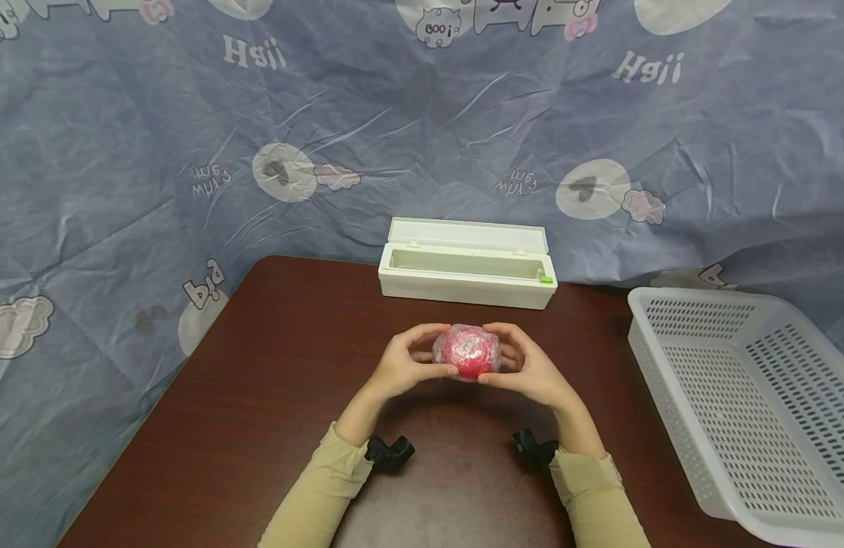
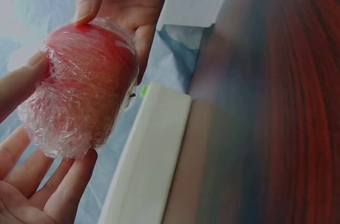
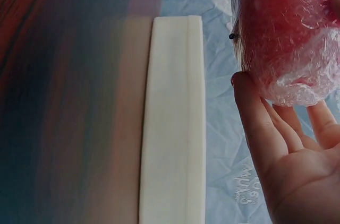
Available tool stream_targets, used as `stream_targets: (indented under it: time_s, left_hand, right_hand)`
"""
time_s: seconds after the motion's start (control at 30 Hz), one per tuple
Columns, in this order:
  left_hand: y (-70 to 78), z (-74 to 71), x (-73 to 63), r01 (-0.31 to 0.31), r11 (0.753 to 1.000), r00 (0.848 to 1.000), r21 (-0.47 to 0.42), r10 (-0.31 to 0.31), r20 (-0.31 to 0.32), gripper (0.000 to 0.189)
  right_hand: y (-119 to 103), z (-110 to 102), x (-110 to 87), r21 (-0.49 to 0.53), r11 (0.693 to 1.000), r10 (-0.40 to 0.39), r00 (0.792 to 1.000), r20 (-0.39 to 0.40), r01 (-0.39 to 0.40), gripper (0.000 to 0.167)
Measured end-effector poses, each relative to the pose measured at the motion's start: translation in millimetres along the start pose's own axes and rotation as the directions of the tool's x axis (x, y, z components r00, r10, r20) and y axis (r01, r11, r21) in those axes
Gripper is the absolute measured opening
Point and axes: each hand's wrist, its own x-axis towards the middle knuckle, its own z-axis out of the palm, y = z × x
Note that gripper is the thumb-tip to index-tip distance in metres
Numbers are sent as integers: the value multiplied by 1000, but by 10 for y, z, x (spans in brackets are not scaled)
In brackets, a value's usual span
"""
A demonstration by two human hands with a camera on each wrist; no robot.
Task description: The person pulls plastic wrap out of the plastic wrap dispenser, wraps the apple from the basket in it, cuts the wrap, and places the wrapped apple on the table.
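Observation:
A red apple wrapped in crinkled cling film is held up over the table between both hands. My left hand grips one side, its thumb on the near face and its fingers behind. On the opposite side my right hand holds it the same way. In the left wrist view the film on the apple is bunched and shiny, and a dark stem pokes out at its side. The right wrist view shows the apple resting against the right fingertips.
Behind the hands, a long white box with its lid raised and a green tab at its right end stands on the dark wooden table. A white perforated basket stands at the right. A blue printed cloth hangs behind.

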Motion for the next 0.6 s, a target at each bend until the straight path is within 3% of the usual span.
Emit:
stream_targets:
  time_s: [0.6]
  left_hand:
    - [-335, -5, -8, 52, 997, 999, -57, -51, 17, 57]
  right_hand:
    - [273, -40, 6, 132, 985, 100, 992, 73, -109, 71]
